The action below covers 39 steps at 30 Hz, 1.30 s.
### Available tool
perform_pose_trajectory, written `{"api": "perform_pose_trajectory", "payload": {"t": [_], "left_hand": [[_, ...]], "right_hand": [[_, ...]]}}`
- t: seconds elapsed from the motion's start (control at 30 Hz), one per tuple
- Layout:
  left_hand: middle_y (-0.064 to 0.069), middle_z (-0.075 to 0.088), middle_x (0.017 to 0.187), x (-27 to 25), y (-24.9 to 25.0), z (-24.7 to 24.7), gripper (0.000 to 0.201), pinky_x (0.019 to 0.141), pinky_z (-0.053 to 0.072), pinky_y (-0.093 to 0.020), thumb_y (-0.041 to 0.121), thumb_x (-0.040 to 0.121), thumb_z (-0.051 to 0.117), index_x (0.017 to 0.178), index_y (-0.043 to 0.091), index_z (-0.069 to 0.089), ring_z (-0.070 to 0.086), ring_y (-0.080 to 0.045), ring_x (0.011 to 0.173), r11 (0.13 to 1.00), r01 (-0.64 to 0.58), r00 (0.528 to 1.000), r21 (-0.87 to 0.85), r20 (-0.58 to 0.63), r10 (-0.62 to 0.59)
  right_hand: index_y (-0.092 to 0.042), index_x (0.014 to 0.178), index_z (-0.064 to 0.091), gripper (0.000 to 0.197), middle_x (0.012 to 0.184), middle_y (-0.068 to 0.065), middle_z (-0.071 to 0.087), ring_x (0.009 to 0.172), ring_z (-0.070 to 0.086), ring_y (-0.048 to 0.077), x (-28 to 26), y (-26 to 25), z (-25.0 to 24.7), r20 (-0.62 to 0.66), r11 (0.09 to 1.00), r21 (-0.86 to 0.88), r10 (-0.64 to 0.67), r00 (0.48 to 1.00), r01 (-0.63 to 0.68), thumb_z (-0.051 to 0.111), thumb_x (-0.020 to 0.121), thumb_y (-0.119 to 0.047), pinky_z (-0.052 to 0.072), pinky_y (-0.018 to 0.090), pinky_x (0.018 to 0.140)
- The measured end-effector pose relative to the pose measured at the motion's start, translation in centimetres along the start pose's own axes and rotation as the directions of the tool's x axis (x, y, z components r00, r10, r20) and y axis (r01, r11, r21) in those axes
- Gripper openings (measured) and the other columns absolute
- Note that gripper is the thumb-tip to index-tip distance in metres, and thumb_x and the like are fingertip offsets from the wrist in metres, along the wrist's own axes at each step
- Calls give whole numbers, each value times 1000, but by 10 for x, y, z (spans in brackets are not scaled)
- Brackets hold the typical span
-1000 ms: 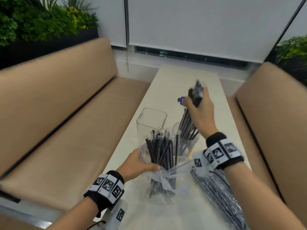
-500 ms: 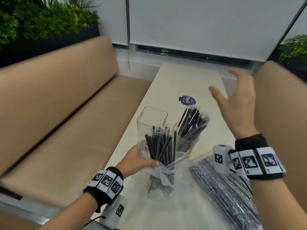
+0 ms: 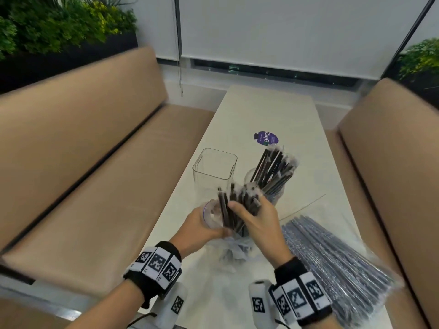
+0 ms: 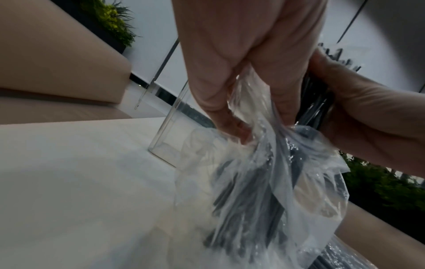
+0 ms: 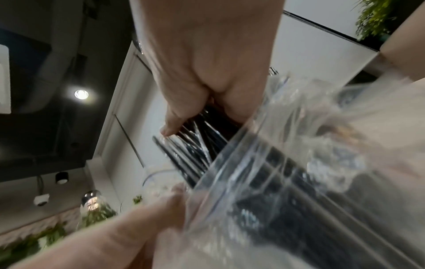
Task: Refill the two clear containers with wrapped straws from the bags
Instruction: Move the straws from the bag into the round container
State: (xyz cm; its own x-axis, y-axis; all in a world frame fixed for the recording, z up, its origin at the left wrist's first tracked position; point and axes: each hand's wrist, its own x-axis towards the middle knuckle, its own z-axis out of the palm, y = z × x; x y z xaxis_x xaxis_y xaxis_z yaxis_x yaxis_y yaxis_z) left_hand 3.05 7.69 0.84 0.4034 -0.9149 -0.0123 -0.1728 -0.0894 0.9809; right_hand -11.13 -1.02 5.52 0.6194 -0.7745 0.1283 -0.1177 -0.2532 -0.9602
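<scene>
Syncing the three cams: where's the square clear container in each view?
Head: square clear container stands empty, centre, beyond the left hand.
Left wrist: only its lower corner and an edge show, centre, behind the fingers.
Right wrist: cannot make it out; the bag and straws fill the frame.
Shared landmark: the open straw bag, held by the left hand in all three.
</scene>
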Motion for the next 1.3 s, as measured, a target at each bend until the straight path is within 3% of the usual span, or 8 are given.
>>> {"api": "perform_pose_trajectory", "payload": {"t": [0.17,0.33,0.5,0.63,0.83,0.97,1.17,1.3], "left_hand": [[-6,70,108,-2,-8,-6,45,95,51,-41,23,64,90,104,28,69,64,-24,107,1000,9,999,10,-54,-8],[21,65,92,-1,-7,-10,40,87,49,-28,24,60,88,92,35,66,61,-9,99,1000,1,998,4,-65,-1],[27,67,91,2,-4,-7,40,90,48,-22,21,64,89,93,38,67,61,-6,103,1000,-11,999,2,-30,11],[37,67,91,1,-4,-6,46,81,44,-5,6,70,86,105,28,65,59,15,94,1000,-24,1000,1,-2,24],[16,70,103,-3,-7,-7,52,88,49,-15,11,68,88,113,22,67,63,2,104,999,-32,999,-33,-36,31],[35,66,88,-7,-5,-6,46,75,44,-3,8,69,87,104,29,65,59,11,93,1000,-24,999,-13,-24,24],[46,62,89,-13,1,-4,50,74,39,5,4,70,85,110,26,63,55,23,91,999,-39,999,-6,-1,39],[46,62,91,-16,3,-5,51,74,42,2,-1,72,82,105,31,61,56,23,92,999,-39,999,-22,1,39]], "right_hand": [[-14,92,67,16,82,-11,72,79,65,3,14,-19,-23,-48,996,82,-31,998,35,69,88,-29,49,22,75],[-7,83,70,20,87,13,76,88,71,29,31,-55,-44,-142,987,87,-122,982,136,62,94,-22,57,41,83],[15,101,61,29,79,17,71,72,70,22,44,-90,-64,-205,967,150,-174,963,207,59,96,-13,60,35,72],[-2,90,60,11,71,6,68,67,71,19,47,-119,-79,-263,952,174,-201,944,252,57,96,-10,62,35,67],[-16,83,53,14,71,-1,65,71,69,20,60,-167,-108,-356,896,136,-355,864,423,59,95,-13,59,50,81],[-8,95,55,15,78,2,68,73,71,20,79,-173,-107,-296,870,-90,-488,821,485,61,94,-22,60,47,78],[1,113,55,33,92,10,70,76,71,17,90,-127,-65,-124,830,-343,-505,854,441,63,93,-23,59,36,73],[-3,104,55,23,87,8,70,76,71,20,92,-99,-61,-219,879,-326,-429,876,349,63,93,-21,56,27,68]]}}
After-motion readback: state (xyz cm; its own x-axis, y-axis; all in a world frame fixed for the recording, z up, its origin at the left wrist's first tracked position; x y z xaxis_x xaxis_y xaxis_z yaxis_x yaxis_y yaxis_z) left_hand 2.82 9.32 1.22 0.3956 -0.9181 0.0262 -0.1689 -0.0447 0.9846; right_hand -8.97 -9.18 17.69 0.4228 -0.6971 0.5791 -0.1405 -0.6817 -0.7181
